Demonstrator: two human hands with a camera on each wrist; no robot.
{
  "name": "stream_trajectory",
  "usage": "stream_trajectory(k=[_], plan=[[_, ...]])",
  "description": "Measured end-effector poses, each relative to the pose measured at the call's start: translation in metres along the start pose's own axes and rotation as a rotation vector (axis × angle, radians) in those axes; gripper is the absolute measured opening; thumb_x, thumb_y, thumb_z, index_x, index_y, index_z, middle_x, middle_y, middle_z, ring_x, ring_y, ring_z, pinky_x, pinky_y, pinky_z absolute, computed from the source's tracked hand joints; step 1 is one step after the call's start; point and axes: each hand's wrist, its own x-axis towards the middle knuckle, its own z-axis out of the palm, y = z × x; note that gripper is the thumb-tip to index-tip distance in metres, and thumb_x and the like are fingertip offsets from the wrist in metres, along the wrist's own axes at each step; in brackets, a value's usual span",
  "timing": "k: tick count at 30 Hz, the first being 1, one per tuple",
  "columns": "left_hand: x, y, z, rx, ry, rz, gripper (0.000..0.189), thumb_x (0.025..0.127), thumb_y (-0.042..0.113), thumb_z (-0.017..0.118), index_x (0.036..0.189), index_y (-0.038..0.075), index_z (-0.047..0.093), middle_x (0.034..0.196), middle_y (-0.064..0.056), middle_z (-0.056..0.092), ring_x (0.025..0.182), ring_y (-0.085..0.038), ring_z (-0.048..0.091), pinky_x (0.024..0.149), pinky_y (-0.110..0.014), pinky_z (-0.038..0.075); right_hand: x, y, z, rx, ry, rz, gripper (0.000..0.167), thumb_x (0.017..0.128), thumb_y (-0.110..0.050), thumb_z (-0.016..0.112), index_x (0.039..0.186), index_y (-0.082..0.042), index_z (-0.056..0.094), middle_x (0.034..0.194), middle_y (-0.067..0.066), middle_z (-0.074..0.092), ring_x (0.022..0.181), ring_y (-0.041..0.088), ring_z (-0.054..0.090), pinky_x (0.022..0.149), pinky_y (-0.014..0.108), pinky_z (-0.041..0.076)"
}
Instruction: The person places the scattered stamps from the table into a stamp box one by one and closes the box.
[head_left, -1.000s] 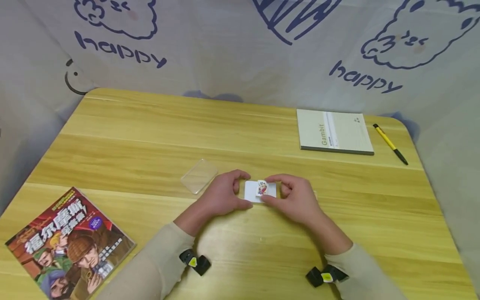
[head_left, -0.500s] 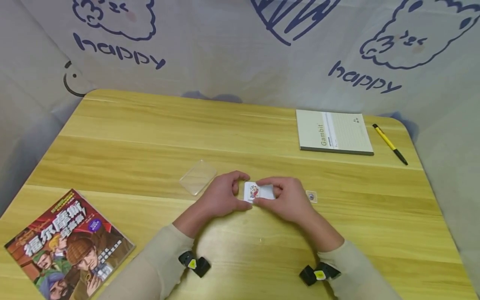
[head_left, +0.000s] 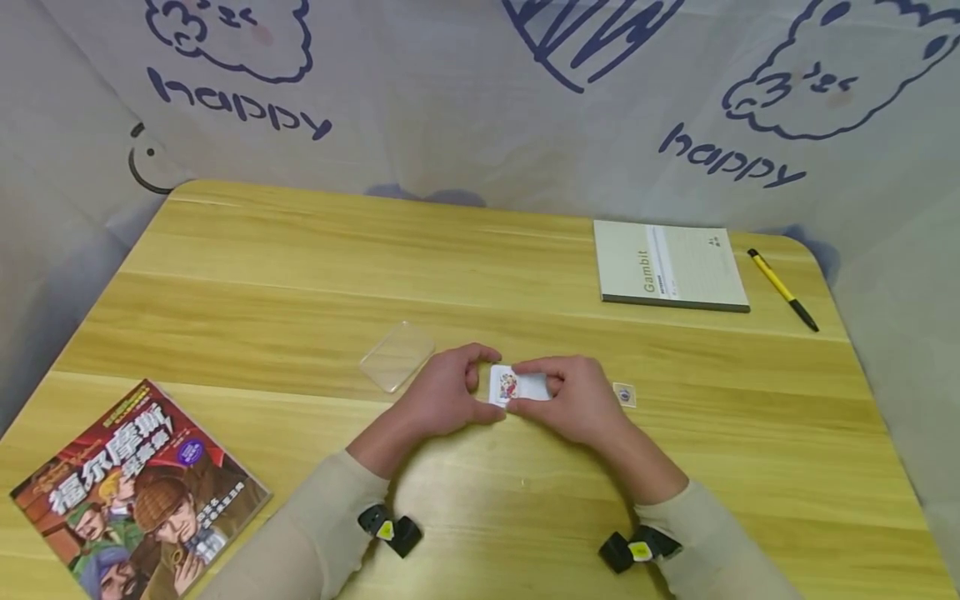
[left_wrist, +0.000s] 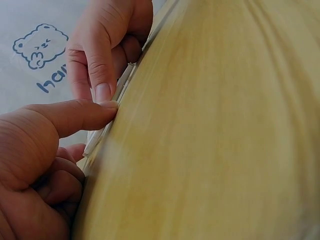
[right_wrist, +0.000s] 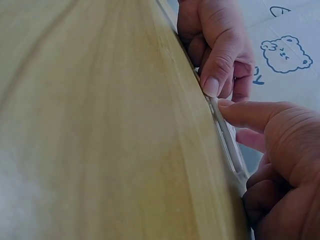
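Observation:
Near the table's middle lies a shallow clear box (right_wrist: 231,156) with a white layer (head_left: 533,386) in it. At its left end, my left hand (head_left: 444,390) grips the box, forefinger on the far edge and thumb on the near edge. My right hand (head_left: 581,398) pinches a small white card (head_left: 508,385) with a colourful printed figure between thumb and forefinger. The card lies over the box's left part, between the two hands. In the left wrist view both thumbs meet at the box's near edge, and the other fingers of each hand are curled under.
A clear plastic lid (head_left: 397,357) lies left of the hands. Just right of them sits a small clear square (head_left: 624,394) with a blue mark. A comic book (head_left: 142,492) lies front left; a notebook (head_left: 671,264) and a yellow pen (head_left: 783,289) are back right.
Over the last second my right hand has shifted left, bringing the tilted card down flat over the box's left part. The small clear square has come into view behind it. My left hand has stayed put.

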Motion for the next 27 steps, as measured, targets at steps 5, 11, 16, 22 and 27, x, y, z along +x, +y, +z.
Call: stream_trajectory(k=[5,11,16,22,27], plan=[[0.0,0.001,0.0,0.004,0.001,0.001,0.063,0.069,0.013,0.092,0.124,0.006,0.063,0.073,-0.002,0.047,0.062,-0.013,0.041,0.058,-0.029,0.037,0.0,0.0,-0.001,-0.004,0.005,-0.009,0.042,0.074,-0.032,0.091,0.11,-0.014,0.079,0.058,-0.01,0.031,0.059,0.011,0.039,0.052,0.025,0.035],[0.0,0.001,0.0,0.003,0.001,-0.004,0.063,0.069,0.013,0.092,0.124,0.006,0.063,0.073,-0.002,0.048,0.062,-0.014,0.042,0.058,-0.03,0.037,0.0,0.001,-0.001,0.002,0.013,-0.019,0.043,0.073,-0.032,0.091,0.11,-0.014,0.079,0.058,-0.011,0.028,0.059,0.011,0.04,0.052,0.025,0.035],[0.0,0.001,0.001,-0.004,-0.002,-0.012,0.063,0.07,0.013,0.092,0.125,0.006,0.063,0.073,-0.002,0.048,0.062,-0.014,0.042,0.058,-0.03,0.037,-0.002,0.001,-0.002,0.042,0.019,-0.008,0.045,0.072,-0.03,0.092,0.11,-0.012,0.078,0.058,-0.009,0.043,0.058,0.01,0.044,0.052,0.025,0.038],[0.001,0.001,0.002,-0.007,-0.002,-0.021,0.065,0.068,0.011,0.093,0.125,0.006,0.063,0.074,-0.001,0.047,0.063,-0.014,0.042,0.059,-0.03,0.038,-0.009,0.002,-0.008,0.088,0.04,0.046,0.045,0.072,-0.026,0.093,0.112,-0.014,0.078,0.068,-0.007,0.06,0.059,0.01,0.048,0.052,0.024,0.041],[0.001,0.001,0.002,-0.008,0.005,-0.011,0.066,0.066,0.01,0.093,0.125,0.006,0.064,0.072,-0.001,0.046,0.062,-0.013,0.041,0.058,-0.03,0.038,-0.017,0.005,-0.017,0.07,0.069,0.049,0.043,0.072,-0.023,0.092,0.112,-0.017,0.077,0.054,-0.006,0.029,0.05,0.011,0.026,0.047,0.025,0.024]])
